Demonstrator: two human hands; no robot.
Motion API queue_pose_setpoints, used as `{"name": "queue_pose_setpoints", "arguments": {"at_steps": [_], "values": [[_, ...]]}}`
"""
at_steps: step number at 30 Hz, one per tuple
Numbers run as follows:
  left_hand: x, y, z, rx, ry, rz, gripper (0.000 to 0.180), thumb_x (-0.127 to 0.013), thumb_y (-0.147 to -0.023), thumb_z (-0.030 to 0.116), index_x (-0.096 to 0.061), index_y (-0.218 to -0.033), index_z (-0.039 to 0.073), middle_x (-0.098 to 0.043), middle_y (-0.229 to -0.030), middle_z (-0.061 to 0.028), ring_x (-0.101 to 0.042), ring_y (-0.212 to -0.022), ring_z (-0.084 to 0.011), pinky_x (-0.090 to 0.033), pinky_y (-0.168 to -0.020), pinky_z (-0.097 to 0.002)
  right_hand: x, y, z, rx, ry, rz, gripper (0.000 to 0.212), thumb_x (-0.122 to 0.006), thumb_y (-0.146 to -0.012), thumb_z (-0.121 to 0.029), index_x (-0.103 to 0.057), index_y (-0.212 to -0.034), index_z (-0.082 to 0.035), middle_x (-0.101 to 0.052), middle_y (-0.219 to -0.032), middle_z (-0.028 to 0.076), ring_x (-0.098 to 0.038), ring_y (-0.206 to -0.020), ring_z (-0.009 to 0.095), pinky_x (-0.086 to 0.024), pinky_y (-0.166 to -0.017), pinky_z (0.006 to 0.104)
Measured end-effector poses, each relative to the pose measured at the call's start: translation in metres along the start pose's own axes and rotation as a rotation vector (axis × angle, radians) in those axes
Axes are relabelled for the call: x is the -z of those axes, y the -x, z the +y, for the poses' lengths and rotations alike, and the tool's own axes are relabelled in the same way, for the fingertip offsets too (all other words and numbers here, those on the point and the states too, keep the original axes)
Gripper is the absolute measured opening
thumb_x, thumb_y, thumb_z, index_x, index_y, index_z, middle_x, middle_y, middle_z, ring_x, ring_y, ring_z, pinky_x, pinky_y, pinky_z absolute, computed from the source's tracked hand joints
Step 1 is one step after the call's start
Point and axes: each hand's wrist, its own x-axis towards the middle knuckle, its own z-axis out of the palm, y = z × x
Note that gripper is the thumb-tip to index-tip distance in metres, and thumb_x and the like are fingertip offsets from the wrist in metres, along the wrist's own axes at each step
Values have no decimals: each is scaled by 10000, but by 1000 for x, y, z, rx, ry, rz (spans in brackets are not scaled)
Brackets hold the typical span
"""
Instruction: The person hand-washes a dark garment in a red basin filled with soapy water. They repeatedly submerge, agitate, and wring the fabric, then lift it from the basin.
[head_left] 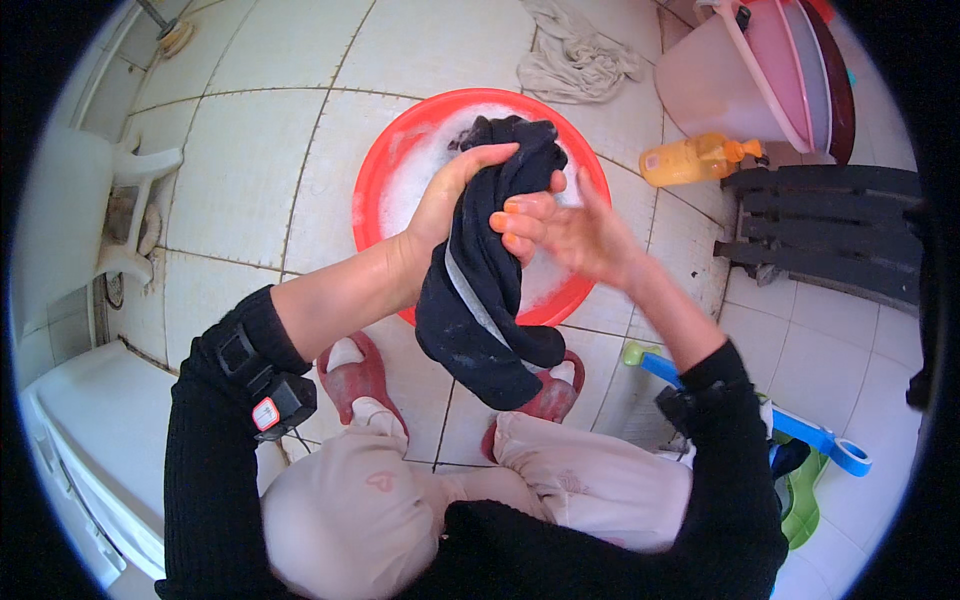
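**Scrubbing the dark cloth over the suds**

My left hand is clamped around the top of the dark cloth, fingers curled tight over the bunched end, holding it up above the red basin. My right hand presses against the cloth from the other side, fingers half curled and pinching a fold just below my left grip. The rest of the cloth hangs down towards my knees, clear of the foamy water.

To do this rub well, I'd judge the two hands should work against each other on a short stretch of fabric, knuckles to knuckles, then shift the grip along so no part gets skipped. Better to lower the whole thing nearer the foam, too: the hanging tail could drip on my red slippers. The orange bottle lies to my right on the tiles, near the pink bucket.
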Motion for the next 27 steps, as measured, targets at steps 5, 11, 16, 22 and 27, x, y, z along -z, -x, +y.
{"name": "queue_pose_setpoints", "arguments": {"at_steps": [5,11,16,22,27], "values": [[8,-3,-28,58,-43,53,356,-429,-927,369,-516,-1061,51,-457,-682,-21,-429,-497,-94,-393,-480,-225,-35,-32,38,224,-340,-754,1134,-266,-701,-884,-278,-1415,-4,-295,-1443,260,-291,-1356,373,-256,-1101,499],[36,13,-47,150,140,-4,364,-411,-950,372,-443,-1079,34,-430,-694,-29,-420,-473,-102,-372,-468,-251,-37,-45,14,16,-836,-871,1006,-549,-735,-742,-288,-1396,-30,-321,-1445,205,-559,-1033,243,-477,-926,396],[39,21,-42,119,-34,-9,353,-530,-930,372,-456,-1073,58,-456,-789,-33,-445,-579,-103,-396,-555,-253,-43,-41,-14,-60,-348,-611,490,-660,-829,-280,-483,-1211,-29,-561,-935,38,-538,-741,109,-469,-629,260],[43,11,-42,77,-553,367,366,-632,-864,419,-505,-824,79,-498,-665,-14,-464,-497,-94,-395,-468,-255,-59,-35,-15,107,629,40,266,-697,-717,-178,-621,-897,2,-618,-816,65,-586,-694,159,-491,-602,297],[55,7,-41,6,-976,504,308,-664,-834,368,-544,-785,89,-546,-662,-41,-523,-526,-119,-419,-487,-260,-64,-51,1,220,1144,191,348,-697,-645,-205,-637,-815,93,-642,-779,154,-619,-691,235,-508,-661,349]]}}
